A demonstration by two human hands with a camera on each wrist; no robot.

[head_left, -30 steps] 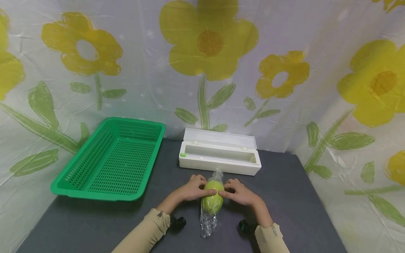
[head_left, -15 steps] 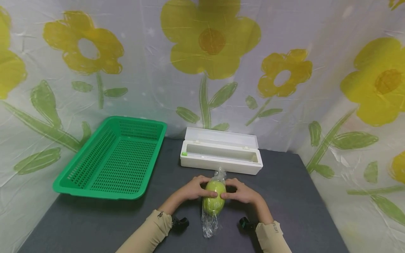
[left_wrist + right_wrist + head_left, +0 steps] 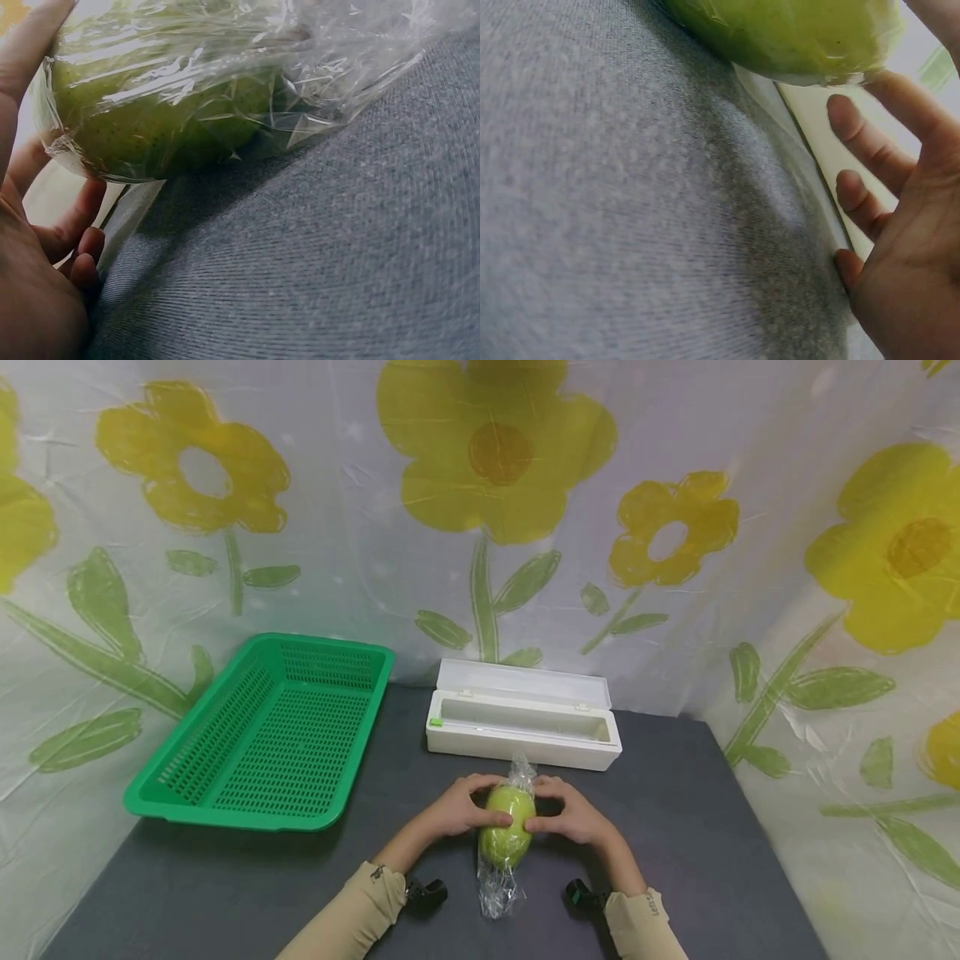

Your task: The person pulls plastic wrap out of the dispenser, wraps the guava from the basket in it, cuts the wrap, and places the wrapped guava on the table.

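A yellow-green, speckled oblong fruit (image 3: pixel 504 843) lies on the dark table, wrapped in clear cling film. The film (image 3: pixel 497 892) is gathered into loose crumpled tails at its near and far ends. My left hand (image 3: pixel 459 807) grips the fruit from the left, thumb on top and index finger at its far side. From the right, my right hand (image 3: pixel 573 814) holds it the same way. In the right wrist view the fruit's underside (image 3: pixel 795 45) shows smooth film, and the other fingers of the right hand are bent away from it.
A white cling film box (image 3: pixel 517 743) with its lid raised stands just beyond the hands. Left of it sits a green perforated plastic basket (image 3: pixel 352 752). A flower-printed curtain (image 3: pixel 337 568) borders the grey table (image 3: pixel 697 860) at the back and sides.
Both thumbs have shifted slightly on the fruit, and the fruit has turned or moved a little. Over the last half second the hands have hardly moved.
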